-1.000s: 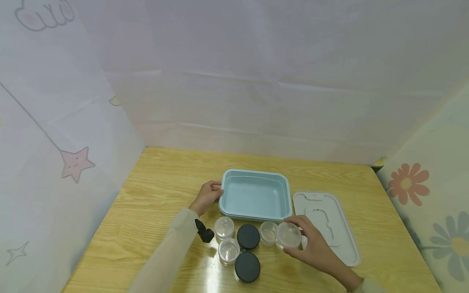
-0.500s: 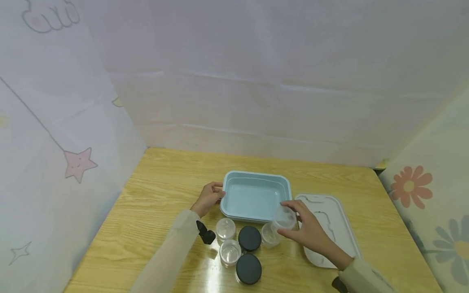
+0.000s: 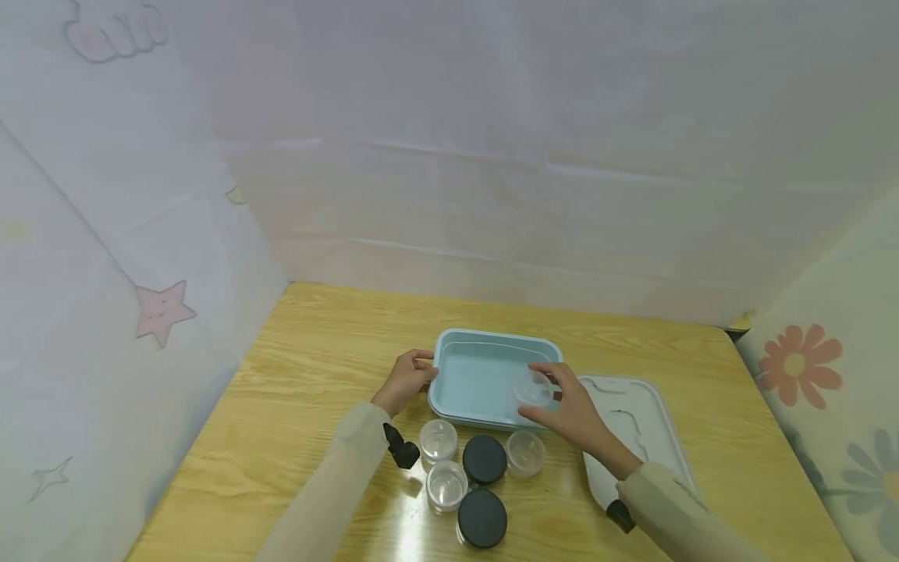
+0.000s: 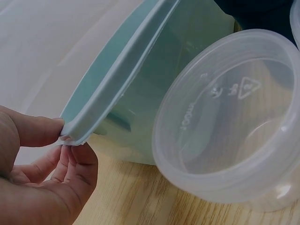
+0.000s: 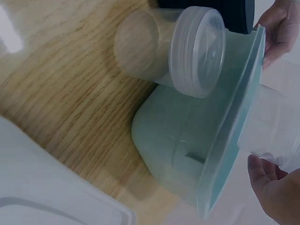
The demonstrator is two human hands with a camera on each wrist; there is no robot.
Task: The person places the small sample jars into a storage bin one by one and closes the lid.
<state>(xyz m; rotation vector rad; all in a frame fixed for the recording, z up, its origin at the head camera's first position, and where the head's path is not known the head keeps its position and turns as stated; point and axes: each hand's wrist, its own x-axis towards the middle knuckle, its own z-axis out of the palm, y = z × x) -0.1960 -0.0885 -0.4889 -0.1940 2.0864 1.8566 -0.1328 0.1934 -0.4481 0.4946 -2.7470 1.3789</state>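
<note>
A light blue plastic bin (image 3: 469, 378) stands on the wooden table. My left hand (image 3: 404, 381) pinches its left rim, thumb above and fingers below in the left wrist view. With thumb and fingers, my right hand (image 3: 574, 414) holds a clear plastic jar (image 3: 531, 388) over the right part of the bin; in the right wrist view this jar (image 5: 272, 126) is partly inside the rim. In front of the bin stand clear jars (image 3: 526, 453) and two jars with black lids (image 3: 485, 460). The held jar's far side is hidden.
A white lid (image 3: 635, 421) lies flat to the right of the bin, partly under my right forearm. Other clear jars (image 3: 438, 440) stand close to the bin's front left. A printed cloth (image 3: 520, 195) hangs behind the table.
My right hand has lifted the clear jar from beside the other jars and carried it left and away from me, over the bin. My left hand stays at the bin's rim.
</note>
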